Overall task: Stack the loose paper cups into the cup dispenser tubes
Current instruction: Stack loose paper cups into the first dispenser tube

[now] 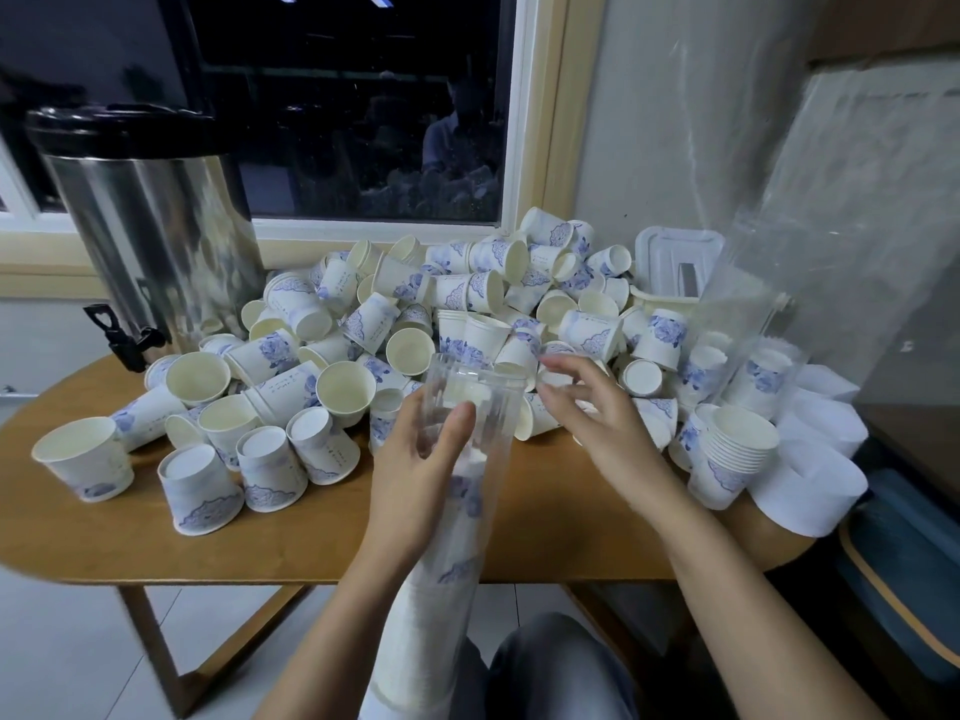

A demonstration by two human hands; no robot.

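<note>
A clear plastic dispenser tube slants up from my lap toward the table, filled in its lower part with stacked white-and-blue paper cups. My left hand grips the tube near its open top, thumb across the front. My right hand hovers just right of the tube mouth with fingers spread and relaxed, holding nothing, over the pile of loose cups. A second clear tube leans at the right with cups in its base.
The wooden table carries several loose cups across its width. A steel urn with a black tap stands at the back left. A nested cup stack, white paper bands and a white lidded container sit at the right.
</note>
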